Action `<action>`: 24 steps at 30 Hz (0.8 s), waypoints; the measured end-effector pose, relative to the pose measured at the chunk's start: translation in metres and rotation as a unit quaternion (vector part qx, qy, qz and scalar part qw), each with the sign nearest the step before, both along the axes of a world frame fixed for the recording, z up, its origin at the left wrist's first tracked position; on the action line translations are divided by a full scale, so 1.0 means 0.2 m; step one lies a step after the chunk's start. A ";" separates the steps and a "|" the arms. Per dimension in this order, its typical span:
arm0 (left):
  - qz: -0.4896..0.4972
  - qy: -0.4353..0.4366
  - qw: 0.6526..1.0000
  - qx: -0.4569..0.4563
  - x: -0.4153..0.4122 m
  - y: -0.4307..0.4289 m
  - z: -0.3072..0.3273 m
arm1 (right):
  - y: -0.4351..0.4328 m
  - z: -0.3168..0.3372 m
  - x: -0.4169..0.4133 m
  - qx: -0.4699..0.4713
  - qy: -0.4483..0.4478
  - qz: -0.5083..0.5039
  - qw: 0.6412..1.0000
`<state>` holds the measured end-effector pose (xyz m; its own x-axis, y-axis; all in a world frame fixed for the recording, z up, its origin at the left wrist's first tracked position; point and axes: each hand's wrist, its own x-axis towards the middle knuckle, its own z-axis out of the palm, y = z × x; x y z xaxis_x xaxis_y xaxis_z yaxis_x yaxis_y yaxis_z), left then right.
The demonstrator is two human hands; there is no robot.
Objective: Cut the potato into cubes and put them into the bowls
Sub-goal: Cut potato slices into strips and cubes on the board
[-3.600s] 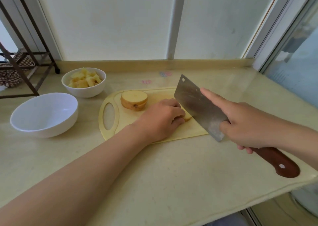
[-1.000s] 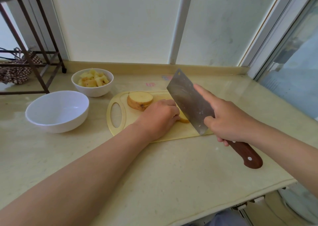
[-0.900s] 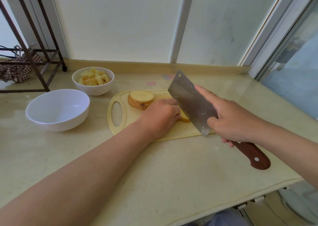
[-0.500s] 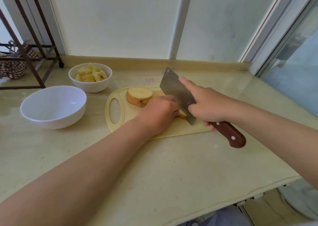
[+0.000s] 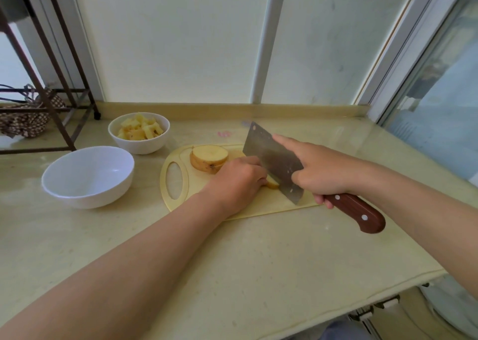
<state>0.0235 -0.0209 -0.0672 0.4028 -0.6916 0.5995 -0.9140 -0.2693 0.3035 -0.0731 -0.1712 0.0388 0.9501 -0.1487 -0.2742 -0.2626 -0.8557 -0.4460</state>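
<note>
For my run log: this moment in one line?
left hand: holds pale potato piece on yellow plastic cutting board; right hand: grips brown-handled steel cleaver, blade at piece; small white bowl: cubes

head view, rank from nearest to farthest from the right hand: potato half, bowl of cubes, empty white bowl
From the right hand, gripping the cleaver:
1. potato half, on the cutting board, beyond the left hand holding a potato piece.
2. bowl of cubes, back left of the board.
3. empty white bowl, farthest left on the counter.
</note>
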 end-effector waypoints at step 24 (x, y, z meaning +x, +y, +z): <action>0.058 0.750 0.519 -0.405 -0.10 -0.10 0.24 | -0.12 -0.29 -0.05 0.670 -0.078 -0.144 0.724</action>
<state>0.0033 -0.0404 -0.0199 0.8475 -0.3768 -0.3739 0.5233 0.4750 0.7075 -0.0822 -0.1954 -0.0185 0.9674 -0.0470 -0.2489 -0.2013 0.4539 -0.8680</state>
